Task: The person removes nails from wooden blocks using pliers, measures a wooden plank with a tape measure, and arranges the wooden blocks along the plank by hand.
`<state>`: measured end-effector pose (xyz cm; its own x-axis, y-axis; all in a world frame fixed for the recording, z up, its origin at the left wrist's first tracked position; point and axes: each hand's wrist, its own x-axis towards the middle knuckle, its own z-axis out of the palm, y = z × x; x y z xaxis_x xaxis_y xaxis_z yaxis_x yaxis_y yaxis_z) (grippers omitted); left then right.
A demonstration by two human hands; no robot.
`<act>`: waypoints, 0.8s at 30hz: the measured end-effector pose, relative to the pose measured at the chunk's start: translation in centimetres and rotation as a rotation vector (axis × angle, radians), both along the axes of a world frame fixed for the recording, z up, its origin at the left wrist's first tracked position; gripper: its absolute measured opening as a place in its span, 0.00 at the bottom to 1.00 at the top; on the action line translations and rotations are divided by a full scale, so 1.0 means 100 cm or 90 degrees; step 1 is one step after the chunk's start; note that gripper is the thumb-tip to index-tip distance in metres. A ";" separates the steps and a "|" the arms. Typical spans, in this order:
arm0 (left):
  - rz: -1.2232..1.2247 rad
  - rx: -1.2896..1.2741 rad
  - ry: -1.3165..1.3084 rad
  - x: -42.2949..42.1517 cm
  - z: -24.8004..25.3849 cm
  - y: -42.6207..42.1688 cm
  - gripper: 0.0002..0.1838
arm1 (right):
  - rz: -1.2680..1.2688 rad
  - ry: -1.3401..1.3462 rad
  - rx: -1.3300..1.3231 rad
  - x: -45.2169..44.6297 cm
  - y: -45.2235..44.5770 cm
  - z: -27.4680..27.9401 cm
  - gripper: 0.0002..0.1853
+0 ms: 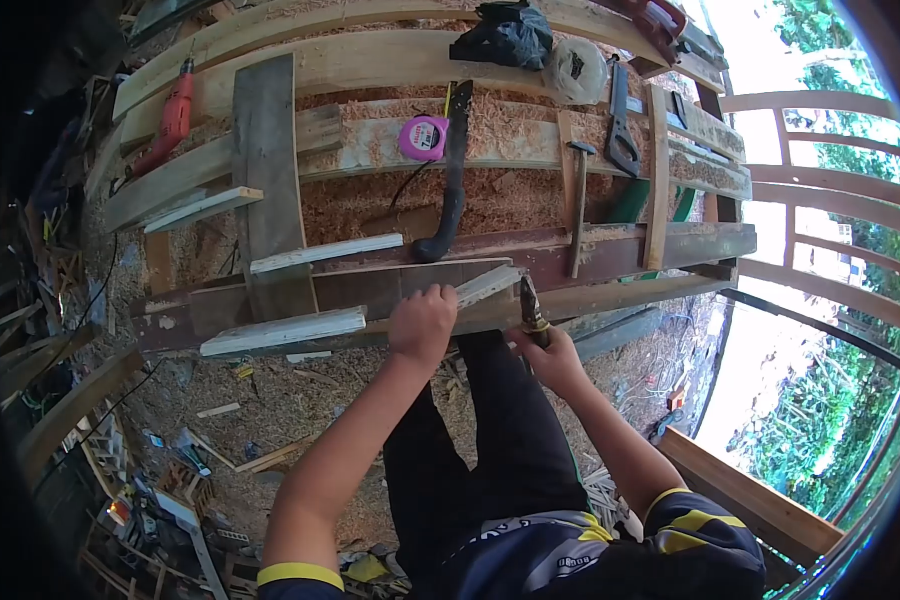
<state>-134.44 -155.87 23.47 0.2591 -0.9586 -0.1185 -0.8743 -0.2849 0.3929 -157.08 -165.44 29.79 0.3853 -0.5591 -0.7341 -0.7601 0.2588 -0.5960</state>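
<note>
The step in hand looked like steadying: the left hand (422, 322) clenched a pale wood strip (488, 286) at the plank bench (365, 284), and the right hand (555, 362) gripped a bladed tool (529, 300) just beside its end (contact unclear). Any cut called for a firm strip and clear fingers.

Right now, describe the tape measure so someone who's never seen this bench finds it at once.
On the shavings-strewn bench of long planks, find the long dark blade with the curved black handle, near the middle. The tape measure lies just left of it: a pink case with a pale label. It's squat and rounded; the blade and the red drill farther left are long.
</note>
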 end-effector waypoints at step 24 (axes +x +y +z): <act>-0.025 0.006 -0.004 0.000 0.003 0.003 0.09 | -0.229 -0.462 0.646 0.015 -0.006 -0.049 0.36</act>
